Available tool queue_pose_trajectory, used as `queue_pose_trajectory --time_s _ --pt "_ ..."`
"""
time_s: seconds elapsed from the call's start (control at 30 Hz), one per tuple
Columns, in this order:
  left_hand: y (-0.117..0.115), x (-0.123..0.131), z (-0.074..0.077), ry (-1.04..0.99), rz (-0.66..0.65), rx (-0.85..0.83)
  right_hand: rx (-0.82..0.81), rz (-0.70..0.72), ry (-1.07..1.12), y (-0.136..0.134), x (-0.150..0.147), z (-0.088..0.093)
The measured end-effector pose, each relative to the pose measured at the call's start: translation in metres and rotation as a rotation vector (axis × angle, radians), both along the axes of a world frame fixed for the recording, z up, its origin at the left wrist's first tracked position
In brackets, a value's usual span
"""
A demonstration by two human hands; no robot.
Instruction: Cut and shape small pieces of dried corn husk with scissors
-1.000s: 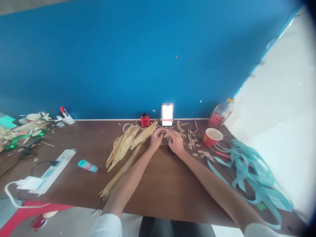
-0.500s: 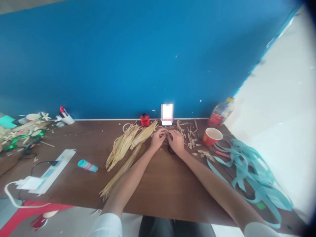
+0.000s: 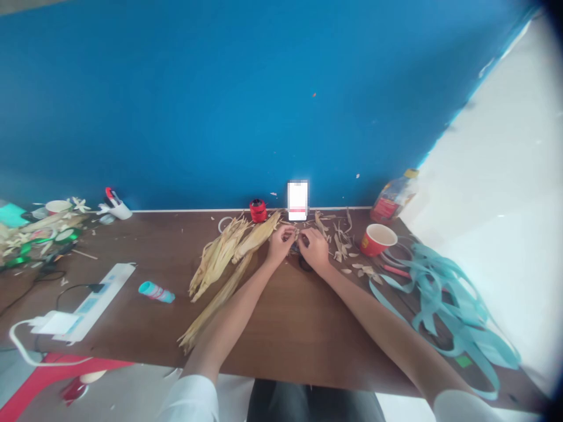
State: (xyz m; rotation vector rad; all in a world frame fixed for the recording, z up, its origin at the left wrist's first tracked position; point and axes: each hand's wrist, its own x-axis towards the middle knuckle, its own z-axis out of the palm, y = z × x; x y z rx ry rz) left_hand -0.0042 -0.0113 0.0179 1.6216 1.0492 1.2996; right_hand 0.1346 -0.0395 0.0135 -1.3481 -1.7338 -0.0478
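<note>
My left hand (image 3: 280, 245) and my right hand (image 3: 315, 248) meet at the back middle of the table, fingertips almost touching. Both are closed in a pinch around something small and pale; its kind is too small to tell. Dried corn husks (image 3: 219, 258) lie in a bundle left of my left hand, with one long strip (image 3: 215, 308) beside my left forearm. Partly under my right hand is a dark round object (image 3: 305, 264), mostly hidden. A lit phone (image 3: 298, 202) stands upright against the wall just beyond my fingers.
Husk scraps (image 3: 339, 243), a red paper cup (image 3: 377, 241), a bottle (image 3: 393, 199) and tangled teal ribbon (image 3: 457, 319) are on the right. A red spool-like item (image 3: 258, 211) stands by the wall. Leftward lie a blue tube (image 3: 156, 292), a power strip (image 3: 97, 302) and a pen cup (image 3: 119, 210).
The view has tipped slightly, so the tabletop sits a little higher in the picture. Both hands stay together in the same place, with only small finger movement.
</note>
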Motion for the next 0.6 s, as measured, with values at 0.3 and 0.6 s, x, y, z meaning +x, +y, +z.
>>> queue_pose_trajectory --time_s 0.3,0.6 --pt "-0.0016 -0.0012 -0.0008 0.103 0.015 0.044 0.026 -0.001 -0.043 -0.0036 -0.0011 0.0009" --pt "-0.0040 -0.0026 0.0013 0.176 0.064 0.078 0.038 -0.003 -0.101 -0.0017 -0.0023 -0.0024"
